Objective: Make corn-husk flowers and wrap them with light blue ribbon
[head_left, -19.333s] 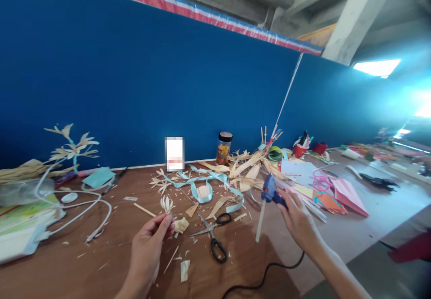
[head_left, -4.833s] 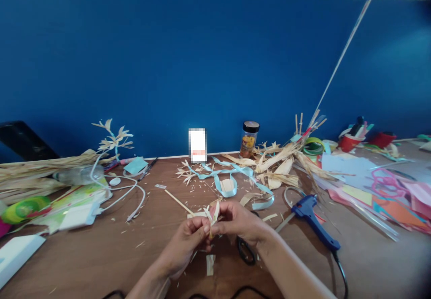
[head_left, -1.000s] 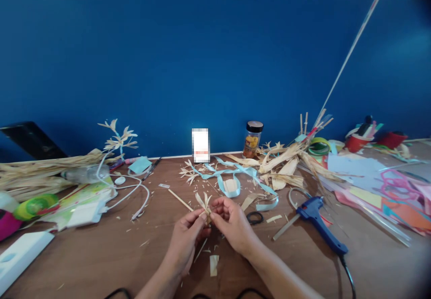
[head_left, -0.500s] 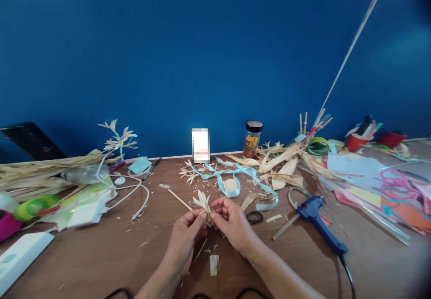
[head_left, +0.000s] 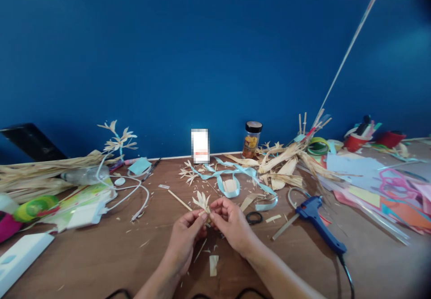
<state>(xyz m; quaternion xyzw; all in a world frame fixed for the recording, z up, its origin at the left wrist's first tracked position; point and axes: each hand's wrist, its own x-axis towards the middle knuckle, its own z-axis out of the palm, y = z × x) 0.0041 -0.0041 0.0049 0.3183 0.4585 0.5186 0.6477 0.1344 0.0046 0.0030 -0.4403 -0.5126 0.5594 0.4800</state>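
A pale flower of dried husk [head_left: 201, 200], its pointed petals spread upward, is pinched at its base between both hands. My left hand [head_left: 188, 231] is closed on it from the left, thumb and forefinger at the stem end. From the right, my right hand [head_left: 232, 222] is closed with thumb and fingertips at the same base. The fingers hide the lower part of the flower. Just beyond my left hand a thin stick [head_left: 180, 200] lies on the table. A small husk strip [head_left: 213, 265] lies between my forearms. Black-handled scissors [head_left: 254, 218] lie partly behind my right hand.
A blue glue gun [head_left: 319, 222] lies to the right with its cord. Light-blue ribbon [head_left: 235, 171] curls behind my hands, near a jar [head_left: 252, 141]. Dried husks [head_left: 286, 169] pile up at right. A white cable [head_left: 144, 195] and a white power strip [head_left: 23, 263] are at left.
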